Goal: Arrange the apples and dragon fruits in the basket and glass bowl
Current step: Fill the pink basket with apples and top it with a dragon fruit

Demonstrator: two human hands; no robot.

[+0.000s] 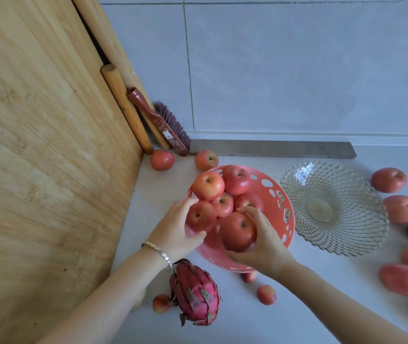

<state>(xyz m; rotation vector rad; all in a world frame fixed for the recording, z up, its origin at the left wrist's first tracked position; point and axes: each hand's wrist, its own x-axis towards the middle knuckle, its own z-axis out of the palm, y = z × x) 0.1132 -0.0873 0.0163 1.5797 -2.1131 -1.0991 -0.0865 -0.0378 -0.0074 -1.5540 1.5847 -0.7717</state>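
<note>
A coral plastic basket (pixel 276 194) with round holes stands on the counter and holds several red apples. My left hand (pixel 173 229) grips an apple (pixel 201 217) at the basket's near left side. My right hand (pixel 263 240) is closed around a bigger apple (pixel 237 230) at the basket's near side. An empty cut-glass bowl (pixel 334 207) sits just right of the basket. A pink dragon fruit (pixel 195 294) lies on the counter below my left wrist. Several loose apples (pixel 388 180) lie to the right of the bowl.
A large wooden board (pixel 44 157) leans at the left, with wooden rolling pins (pixel 126 108) and a red brush (pixel 163 122) behind it. Two apples (pixel 162 159) rest near the back wall. Small apples (pixel 266 294) lie in front of the basket.
</note>
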